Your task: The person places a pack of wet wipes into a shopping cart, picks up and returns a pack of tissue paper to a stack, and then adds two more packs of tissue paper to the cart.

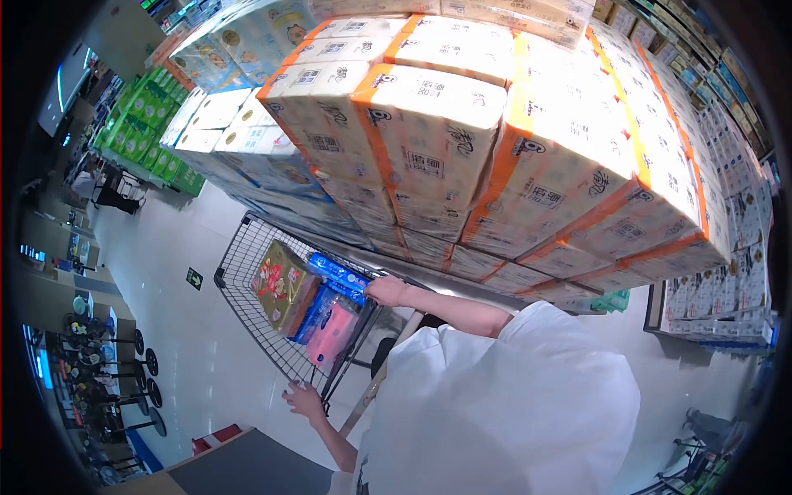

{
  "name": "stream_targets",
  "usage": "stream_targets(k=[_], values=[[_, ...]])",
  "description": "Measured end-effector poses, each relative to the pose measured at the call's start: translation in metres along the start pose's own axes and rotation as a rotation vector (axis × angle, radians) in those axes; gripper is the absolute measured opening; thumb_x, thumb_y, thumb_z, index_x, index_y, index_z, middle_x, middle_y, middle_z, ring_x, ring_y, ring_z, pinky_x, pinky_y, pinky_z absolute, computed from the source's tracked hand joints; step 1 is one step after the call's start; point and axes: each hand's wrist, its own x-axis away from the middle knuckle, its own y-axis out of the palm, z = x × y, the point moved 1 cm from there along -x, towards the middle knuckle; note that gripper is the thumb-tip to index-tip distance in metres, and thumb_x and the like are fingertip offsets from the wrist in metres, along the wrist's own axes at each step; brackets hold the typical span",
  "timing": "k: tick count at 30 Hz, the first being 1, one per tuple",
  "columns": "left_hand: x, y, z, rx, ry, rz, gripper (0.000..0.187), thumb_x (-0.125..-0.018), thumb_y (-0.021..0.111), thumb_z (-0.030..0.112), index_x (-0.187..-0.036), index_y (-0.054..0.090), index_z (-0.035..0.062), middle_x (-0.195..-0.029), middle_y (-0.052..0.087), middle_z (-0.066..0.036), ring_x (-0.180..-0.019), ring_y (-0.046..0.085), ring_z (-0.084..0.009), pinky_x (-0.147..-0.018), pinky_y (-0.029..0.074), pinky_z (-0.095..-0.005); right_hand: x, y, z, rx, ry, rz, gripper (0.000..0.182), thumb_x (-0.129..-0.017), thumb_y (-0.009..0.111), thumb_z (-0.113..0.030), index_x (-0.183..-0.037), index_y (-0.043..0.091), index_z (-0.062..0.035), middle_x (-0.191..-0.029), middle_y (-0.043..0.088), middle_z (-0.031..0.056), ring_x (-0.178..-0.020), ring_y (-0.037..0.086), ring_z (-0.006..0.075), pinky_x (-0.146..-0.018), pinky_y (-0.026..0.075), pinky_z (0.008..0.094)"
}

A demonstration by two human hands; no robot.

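Observation:
A wire shopping cart [239, 326] stands in front of me, tilted across the view. Inside lie a gold box with a red pattern [283, 285], a blue package [337, 272], more blue packaging [309, 320] and a pink pack [332, 334] under clear film. My right hand [386, 290] is closed at the cart's near right corner, beside the end of the blue package; its fingertips are partly hidden. My left hand [305, 400] is at the near left corner by the rim, with its fingers apart and nothing visible in them.
A tall stack of tissue packs with orange bands [429, 148] borders the cart on the right. Green packs [148, 128] stand farther off. Pans and round items [91, 379] line the left side. A dark-topped counter [256, 466] lies close by at the lower left.

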Motion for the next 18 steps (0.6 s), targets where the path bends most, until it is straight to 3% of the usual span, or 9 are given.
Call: stream_targets(k=[2, 3, 4, 7, 8, 10, 11, 15, 18], values=[[-0.022, -0.03, 0.051, 0.43, 0.42, 0.11, 0.035, -0.09, 0.061, 0.021, -0.12, 0.053, 0.0045, -0.125, 0.048, -0.022, -0.118, 0.049, -0.0384, -0.098, 0.042, -0.0446, 0.007, -0.007, -0.006, -0.144, -0.116, 0.304, 0.022, -0.087, 0.055, -0.014, -0.103, 0.069, -0.009, -0.085, 0.069, 0.0147, -0.086, 0.067, 0.0347, -0.078, 0.053, 0.0454], [-0.019, -0.062, 0.094, 0.634, 0.522, 0.027, 0.035, -0.093, 0.059, 0.016, -0.123, 0.052, -0.0007, -0.126, 0.048, -0.021, -0.12, 0.048, -0.0394, -0.1, 0.04, -0.0435, 0.015, -0.026, -0.017, -0.216, -0.043, 0.254, 0.024, -0.091, 0.053, -0.014, -0.109, 0.067, -0.0084, -0.097, 0.069, 0.0135, -0.092, 0.066, 0.0336, -0.081, 0.053, 0.0429], [-0.016, -0.085, 0.132, 0.783, 0.666, -0.074, 0.036, -0.095, 0.058, 0.017, -0.125, 0.052, -0.0013, -0.128, 0.048, -0.021, -0.12, 0.048, -0.0399, -0.101, 0.039, -0.0442, 0.017, -0.034, -0.021, -0.217, -0.04, 0.26, 0.024, -0.091, 0.053, -0.014, -0.109, 0.067, -0.0084, -0.097, 0.069, 0.0135, -0.092, 0.066, 0.0336, -0.081, 0.053, 0.0429], [0.022, -0.158, 0.234, 0.804, 1.074, -0.028, 0.037, -0.094, 0.059, 0.016, -0.127, 0.052, 0.0015, -0.134, 0.047, -0.018, -0.124, 0.047, -0.0373, -0.104, 0.038, -0.0441, 0.029, -0.063, -0.024, -0.784, 0.093, 0.321, 0.028, -0.096, 0.054, -0.02, -0.12, 0.062, -0.0075, -0.115, 0.066, 0.0095, -0.1, 0.066, 0.022, -0.08, 0.054, 0.0342], [0.037, -0.183, 0.262, 0.777, 1.185, -0.004, 0.039, -0.092, 0.061, 0.016, -0.128, 0.052, 0.003, -0.137, 0.046, -0.017, -0.126, 0.047, -0.0364, -0.104, 0.038, -0.0445, 0.032, -0.071, -0.019, -0.778, 0.096, 0.331, 0.028, -0.096, 0.054, -0.02, -0.12, 0.062, -0.0075, -0.115, 0.066, 0.0095, -0.1, 0.066, 0.022, -0.08, 0.054, 0.0342], [0.063, -0.232, 0.311, 0.74, 1.416, 0.1, 0.043, -0.089, 0.063, 0.014, -0.13, 0.053, 0.0055, -0.141, 0.044, -0.015, -0.128, 0.046, -0.0347, -0.105, 0.037, -0.0454, 0.04, -0.082, -0.007, -1.518, 0.252, 0.571, 0.035, -0.098, 0.053, -0.023, -0.13, 0.053, -0.0079, -0.118, 0.065, 0.0083, -0.102, 0.066, 0.0206, -0.082, 0.054, 0.0345], [0.073, -0.252, 0.333, 0.731, 1.535, 0.181, 0.046, -0.087, 0.065, 0.013, -0.131, 0.053, 0.0065, -0.143, 0.043, -0.014, -0.129, 0.046, -0.0339, -0.105, 0.037, -0.046, 0.049, -0.092, -0.001, -1.694, 0.291, 0.657, 0.037, -0.099, 0.052, -0.024, -0.133, 0.049, -0.0089, -0.123, 0.063, 0.0086, -0.104, 0.065, 0.0222, -0.085, 0.054, 0.0362], [0.107, -0.31, 0.413, 0.611, 1.749, 0.576, 0.06, -0.087, 0.062, 0.015, -0.143, 0.041, 0.0112, -0.149, 0.038, -0.009, -0.139, 0.035, -0.0301, -0.109, 0.034, -0.0497, 0.089, -0.129, 0.045, -2.375, 0.355, 0.977, 0.032, -0.102, 0.042, -0.025, -0.127, 0.045, -0.0069, -0.133, 0.055, 0.0155, -0.119, 0.058, 0.0304, -0.099, 0.05, 0.0439], [0.107, -0.301, 0.437, 0.536, 1.745, 0.563, 0.062, -0.086, 0.063, 0.015, -0.144, 0.04, 0.01, -0.153, 0.033, -0.01, -0.142, 0.031, -0.0307, -0.111, 0.032, -0.0508, 0.108, -0.135, 0.063, -2.59, 0.225, 1.044, 0.043, -0.104, 0.026, -0.034, -0.125, 0.042, -0.0003, -0.14, 0.047, 0.023, -0.127, 0.052, 0.0371, -0.105, 0.044, 0.0507]])
